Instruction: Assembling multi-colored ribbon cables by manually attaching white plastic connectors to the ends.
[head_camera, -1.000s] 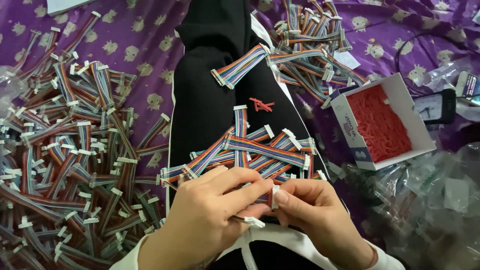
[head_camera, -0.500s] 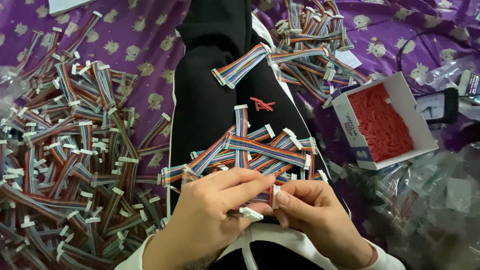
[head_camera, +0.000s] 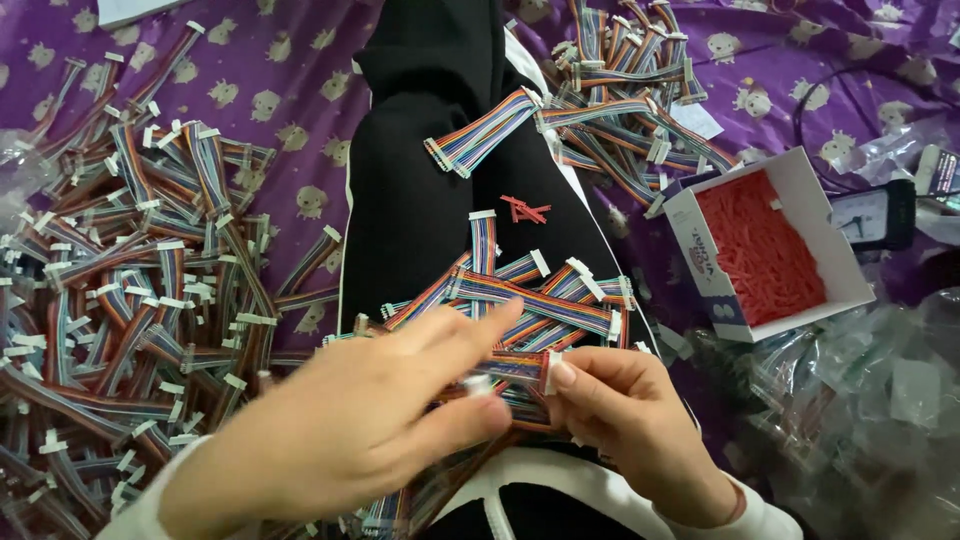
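Hands met near the lap over a pile of rainbow ribbon cables (head_camera: 520, 300). Right hand (head_camera: 630, 420) pinched one cable's white connector (head_camera: 549, 372) between thumb and fingertips. Left hand (head_camera: 360, 420) sat just left, fingers loosely extended, touching the same cable. Box of red pieces (head_camera: 765, 245) lay right.

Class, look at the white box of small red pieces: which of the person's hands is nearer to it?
Right. The right hand lies just left of and below the white box; the left hand is farther left, beyond the ribbon cables.

Purple cloth (head_camera: 300, 80) with pale cartoon figures covers the surface.
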